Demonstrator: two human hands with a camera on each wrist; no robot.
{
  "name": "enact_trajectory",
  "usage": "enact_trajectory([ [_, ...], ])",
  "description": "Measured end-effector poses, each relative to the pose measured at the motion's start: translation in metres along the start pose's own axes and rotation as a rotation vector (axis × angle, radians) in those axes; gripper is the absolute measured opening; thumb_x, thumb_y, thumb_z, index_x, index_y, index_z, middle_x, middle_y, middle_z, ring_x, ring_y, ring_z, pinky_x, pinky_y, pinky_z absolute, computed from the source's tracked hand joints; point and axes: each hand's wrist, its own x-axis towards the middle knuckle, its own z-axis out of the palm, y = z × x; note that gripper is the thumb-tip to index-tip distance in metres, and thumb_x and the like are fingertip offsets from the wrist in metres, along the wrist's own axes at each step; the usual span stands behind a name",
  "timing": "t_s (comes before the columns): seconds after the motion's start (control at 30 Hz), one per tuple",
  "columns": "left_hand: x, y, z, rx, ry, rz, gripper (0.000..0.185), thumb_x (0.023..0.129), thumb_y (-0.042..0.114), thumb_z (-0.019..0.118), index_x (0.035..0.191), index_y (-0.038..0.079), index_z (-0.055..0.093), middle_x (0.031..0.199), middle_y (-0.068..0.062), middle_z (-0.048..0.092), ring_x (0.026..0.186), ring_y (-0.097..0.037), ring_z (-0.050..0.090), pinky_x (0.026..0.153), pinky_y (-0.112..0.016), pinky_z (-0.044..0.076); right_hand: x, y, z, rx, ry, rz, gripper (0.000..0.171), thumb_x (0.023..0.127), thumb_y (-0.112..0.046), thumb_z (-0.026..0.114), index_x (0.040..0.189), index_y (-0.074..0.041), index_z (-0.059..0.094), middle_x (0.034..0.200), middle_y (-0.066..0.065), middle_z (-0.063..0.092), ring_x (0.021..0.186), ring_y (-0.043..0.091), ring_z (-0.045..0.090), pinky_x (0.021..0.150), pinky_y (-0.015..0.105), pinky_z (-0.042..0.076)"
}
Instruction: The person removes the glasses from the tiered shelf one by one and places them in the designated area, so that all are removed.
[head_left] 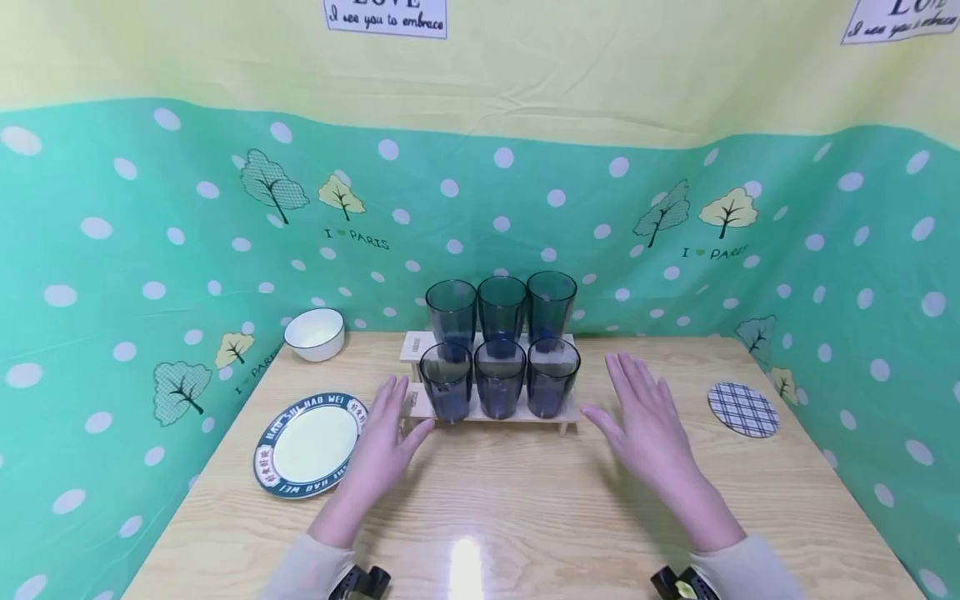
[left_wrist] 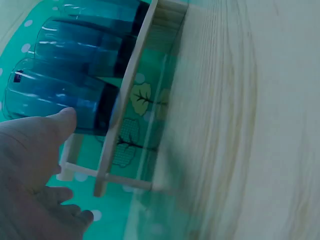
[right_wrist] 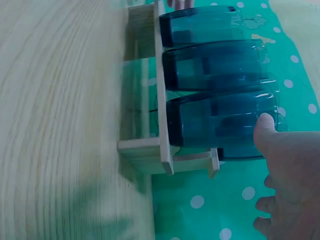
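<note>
Several dark blue-tinted drinking glasses stand upright in two rows on a two-tier wooden rack point(head_left: 480, 407). My left hand point(head_left: 384, 442) is beside the rack's left end, fingers extended and thumb apart, close to the front-left glass point(head_left: 447, 383). On the other side my right hand point(head_left: 648, 425) is held with straight fingers, its thumb pointing toward the front-right glass point(head_left: 552, 379). Neither hand holds anything. In the left wrist view the thumb point(left_wrist: 62, 122) overlaps the nearest glass; whether it touches I cannot tell. The right thumb point(right_wrist: 265, 125) likewise overlaps a glass in its view.
A white plate with a blue patterned rim point(head_left: 281, 482) lies left of the left hand, partly behind it. Behind the plate stands a white bowl point(head_left: 315, 336). A round checked coaster point(head_left: 743, 410) lies at right. Green dotted cloth point(head_left: 480, 200) borders the wooden table point(head_left: 540, 508).
</note>
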Motion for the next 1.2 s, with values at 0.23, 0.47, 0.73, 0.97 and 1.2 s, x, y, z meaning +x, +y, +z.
enact_trajectory([
  [0.23, 0.004, -0.007, 0.014, -0.127, 0.008, -0.043, 0.099, 0.106, 0.046, 0.074, 0.178, 0.014, 0.015, 0.183, -0.024, 0.007, 0.163, -0.052, 0.021, 0.13, -0.068, 0.025, 0.008, -0.005, 0.001, 0.127, 0.032, 0.002, 0.091, 0.113, -0.054, 0.058, 0.178, -0.011, 0.012, 0.183, 0.02, 0.013, 0.167, 0.046, 0.011, 0.136, 0.065, 0.004],
  [0.47, 0.004, -0.015, 0.025, -0.18, 0.027, -0.021, 0.103, 0.102, 0.046, 0.08, 0.176, 0.006, 0.02, 0.179, -0.031, 0.015, 0.163, -0.052, 0.021, 0.132, -0.067, 0.023, 0.013, -0.011, 0.0, 0.204, 0.02, 0.02, 0.09, 0.112, -0.054, 0.06, 0.179, -0.019, 0.011, 0.184, 0.015, 0.013, 0.167, 0.046, 0.014, 0.133, 0.07, 0.016],
  [0.73, 0.002, -0.019, 0.03, -0.212, 0.047, -0.004, 0.105, 0.1, 0.044, 0.082, 0.176, 0.004, 0.021, 0.177, -0.032, 0.02, 0.162, -0.052, 0.023, 0.132, -0.067, 0.022, 0.019, -0.015, 0.001, 0.304, -0.006, 0.019, 0.088, 0.113, -0.053, 0.06, 0.18, -0.026, 0.009, 0.183, 0.015, 0.015, 0.165, 0.047, 0.019, 0.131, 0.074, 0.02],
  [0.97, 0.005, -0.026, 0.034, -0.323, 0.02, -0.049, 0.105, 0.101, 0.042, 0.082, 0.176, 0.005, 0.018, 0.179, -0.026, 0.021, 0.164, -0.043, 0.024, 0.134, -0.055, 0.026, 0.025, -0.02, 0.001, 0.385, -0.02, 0.035, 0.088, 0.112, -0.052, 0.062, 0.179, -0.03, 0.011, 0.183, 0.015, 0.017, 0.164, 0.05, 0.022, 0.129, 0.076, 0.022],
  [1.2, 0.006, -0.03, 0.036, -0.357, 0.01, -0.072, 0.106, 0.101, 0.046, 0.081, 0.176, 0.004, 0.019, 0.179, -0.025, 0.021, 0.164, -0.043, 0.026, 0.132, -0.053, 0.032, 0.03, -0.023, 0.003, 0.431, -0.034, 0.045, 0.086, 0.111, -0.049, 0.065, 0.179, -0.03, 0.016, 0.182, 0.017, 0.02, 0.162, 0.051, 0.026, 0.128, 0.077, 0.024],
])
